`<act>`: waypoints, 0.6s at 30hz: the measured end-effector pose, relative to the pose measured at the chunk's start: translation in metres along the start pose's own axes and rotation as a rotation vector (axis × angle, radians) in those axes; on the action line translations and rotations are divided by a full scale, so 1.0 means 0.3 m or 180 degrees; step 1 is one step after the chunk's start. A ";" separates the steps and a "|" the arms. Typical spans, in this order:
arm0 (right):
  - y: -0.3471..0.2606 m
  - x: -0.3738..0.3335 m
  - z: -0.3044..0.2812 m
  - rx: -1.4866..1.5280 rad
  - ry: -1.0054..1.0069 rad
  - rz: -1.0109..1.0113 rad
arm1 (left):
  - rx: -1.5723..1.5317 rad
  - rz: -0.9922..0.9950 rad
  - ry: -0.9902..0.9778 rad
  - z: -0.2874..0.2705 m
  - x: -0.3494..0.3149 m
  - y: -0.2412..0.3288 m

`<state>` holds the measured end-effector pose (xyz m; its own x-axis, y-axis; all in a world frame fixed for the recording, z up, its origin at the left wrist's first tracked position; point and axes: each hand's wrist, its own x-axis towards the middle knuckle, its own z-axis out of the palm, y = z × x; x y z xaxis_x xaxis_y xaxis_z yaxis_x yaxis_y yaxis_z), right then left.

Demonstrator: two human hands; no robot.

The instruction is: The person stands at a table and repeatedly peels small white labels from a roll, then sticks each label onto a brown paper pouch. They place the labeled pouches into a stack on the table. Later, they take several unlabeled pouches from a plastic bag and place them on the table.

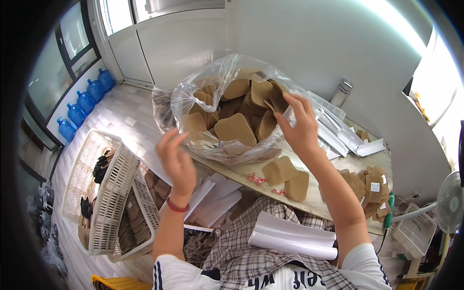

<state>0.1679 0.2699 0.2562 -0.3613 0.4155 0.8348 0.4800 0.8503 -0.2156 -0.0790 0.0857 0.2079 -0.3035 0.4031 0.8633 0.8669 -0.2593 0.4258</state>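
A large clear plastic bag [181, 96] stands on the table, packed with brown rounded-corner pads [235, 129] that look like felt or fibreboard. My right hand [302, 124] is at the bag's right side, thumb and fingers round the edges of a few upright pads [276, 98]. Off the bag's near left edge, my left hand [178, 163] hangs in the air, slightly blurred, fingers apart and nothing in it. Two loose pads [297, 186] lie on the table in front of the bag, beside small red-and-white scraps [256, 179].
White crates [103, 203] with brown and black pieces stand on the floor at left. Brown tagged pieces [374, 191] are heaped on the table's right end, near a green-handled tool [389, 210]. White curved sheets [292, 237] rest on my lap. A steel flask [341, 93] stands behind; a fan [448, 198] is at right.
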 end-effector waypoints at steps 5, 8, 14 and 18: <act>-0.034 -0.315 -0.062 0.0243 -0.0451 0.1792 | -0.0450 -0.1794 -0.0750 0.035 -0.327 -0.251; 0.008 -0.392 0.017 0.0704 -0.1164 0.2644 | -0.1289 -0.2342 -0.1091 0.165 -0.337 -0.241; 0.073 -0.431 0.144 0.1159 -0.1593 0.2711 | -0.2506 -0.2597 -0.0681 0.402 -0.274 -0.239; 0.060 -0.405 0.200 0.1272 -0.1583 0.2636 | -0.2278 -0.2586 -0.0625 0.420 -0.187 -0.272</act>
<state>0.1724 0.2542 0.1205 -0.3716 0.9260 0.0663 0.4611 0.2460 -0.8526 -0.0829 0.1950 0.0905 -0.5567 0.8001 0.2235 -0.0118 -0.2766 0.9609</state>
